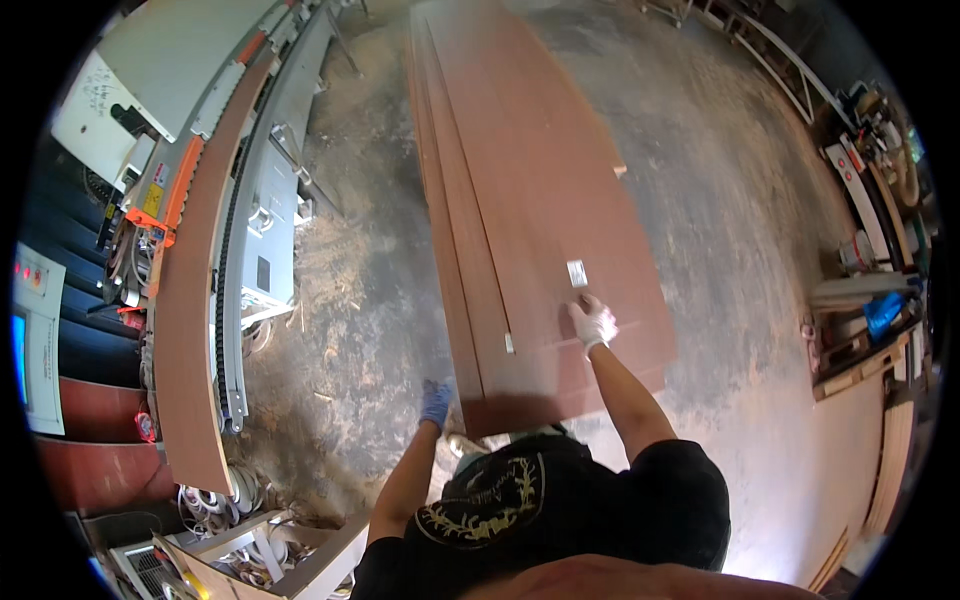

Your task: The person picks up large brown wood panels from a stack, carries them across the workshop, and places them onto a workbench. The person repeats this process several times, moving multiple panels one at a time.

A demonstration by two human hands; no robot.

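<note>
A stack of long reddish-brown panels [560, 220] stretches away in front of me, with narrower strips [455, 240] lying along its left side. My right hand [596, 324], in a white glove with bare-looking fingertips, is over the top panel with thumb and fingers apart. Just beyond its fingertips is a small white label [576, 273] on the panel. My left hand [436, 404], in a blue glove, is low beside the near left corner of the stack. Its fingers look parted and nothing shows in them; whether it touches the panel edge is unclear. Another pale label [509, 343] sits near the strips.
Along the left runs a long machine [265, 220] with an orange rail and a brown panel [190, 330] lying on it. A control panel [40, 335] with a screen stands at far left. Wooden pallets [865, 365] and equipment line the right side. Dust covers the floor [340, 290].
</note>
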